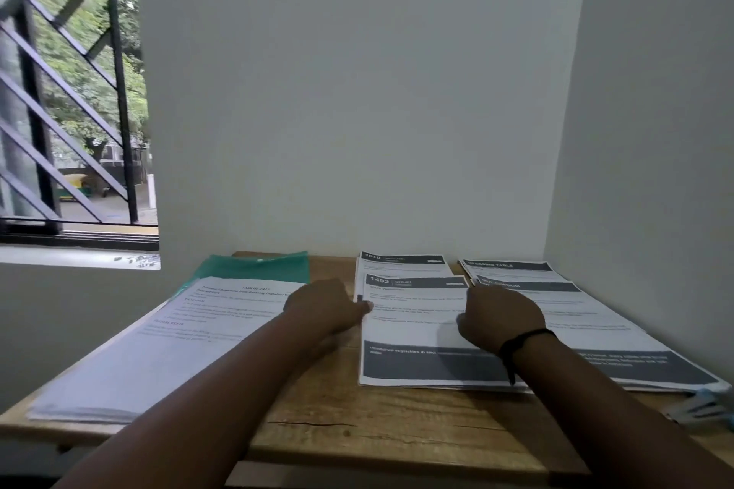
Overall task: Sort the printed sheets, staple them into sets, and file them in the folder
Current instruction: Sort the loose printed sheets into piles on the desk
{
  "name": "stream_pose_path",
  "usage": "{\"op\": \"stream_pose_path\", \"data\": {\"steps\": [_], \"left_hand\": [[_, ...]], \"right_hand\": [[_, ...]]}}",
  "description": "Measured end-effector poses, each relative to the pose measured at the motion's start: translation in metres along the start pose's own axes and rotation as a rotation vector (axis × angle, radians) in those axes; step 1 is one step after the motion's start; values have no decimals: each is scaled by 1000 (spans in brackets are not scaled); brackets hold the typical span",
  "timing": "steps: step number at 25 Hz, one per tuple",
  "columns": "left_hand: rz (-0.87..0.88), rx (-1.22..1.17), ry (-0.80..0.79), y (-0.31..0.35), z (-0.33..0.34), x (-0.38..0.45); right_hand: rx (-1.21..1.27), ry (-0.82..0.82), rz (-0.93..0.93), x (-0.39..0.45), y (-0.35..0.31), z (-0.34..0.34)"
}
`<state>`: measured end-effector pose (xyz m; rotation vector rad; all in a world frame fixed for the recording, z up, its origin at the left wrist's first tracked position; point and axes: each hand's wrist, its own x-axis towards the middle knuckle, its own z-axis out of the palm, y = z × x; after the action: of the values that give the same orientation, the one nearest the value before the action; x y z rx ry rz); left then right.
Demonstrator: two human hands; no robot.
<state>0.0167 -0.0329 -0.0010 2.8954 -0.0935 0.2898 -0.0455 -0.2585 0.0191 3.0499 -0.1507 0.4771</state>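
Note:
On the wooden table lie several piles of printed sheets. My left hand pinches the left edge of the sheet headed 1492, thumb on top. My right hand, a black band on its wrist, sits with curled fingers at that sheet's right edge, where it meets the right-hand pile. Behind these lie a sheet headed 1610 and a pile headed DRESSING TABLE. A thick stack of text pages fills the table's left side. The green folder lies behind it.
A pale blue stapler-like object lies at the table's right edge, partly under the right pile. White walls close in behind and on the right. A barred window is at the left.

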Motion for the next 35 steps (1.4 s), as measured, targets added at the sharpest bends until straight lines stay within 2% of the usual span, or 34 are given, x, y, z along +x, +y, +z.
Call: {"op": "stream_pose_path", "data": {"steps": [2, 6, 9, 12, 14, 16, 20, 23, 26, 28, 30, 33, 35], "left_hand": [[-57, 6, 65, -39, -19, 1], [-319, 30, 121, -143, -48, -15], [-583, 4, 27, -204, -55, -38], [-616, -353, -17, -232, -48, -51], [-618, -529, 20, -241, -40, -56], [-607, -526, 75, -240, -37, -61], [-584, -225, 89, -232, -52, -72], [-553, -130, 156, -225, -61, -76], [-463, -215, 238, -217, -71, -81], [-397, -385, 297, -209, -83, -88], [-317, -706, 367, -197, -96, -93], [-198, -1287, 372, -172, -114, -96], [-155, -1409, 291, -156, -119, -90]], "right_hand": [[172, -15, -88, 2, -34, -9], [700, -393, -209, -11, -126, -22], [1244, -629, -104, -32, -186, -15], [1582, -704, 82, -43, -224, -13], [1675, -714, 138, -46, -236, -12], [1704, -700, 178, -45, -238, -9], [1683, -695, 238, -43, -239, -2], [1667, -703, 260, -40, -242, 4], [1769, -748, 289, -38, -242, 6], [1894, -783, 279, -39, -240, 5], [1917, -675, 218, -37, -237, 7], [2000, -345, 127, -20, -220, -3], [1924, -131, 23, -10, -202, -20]]}}
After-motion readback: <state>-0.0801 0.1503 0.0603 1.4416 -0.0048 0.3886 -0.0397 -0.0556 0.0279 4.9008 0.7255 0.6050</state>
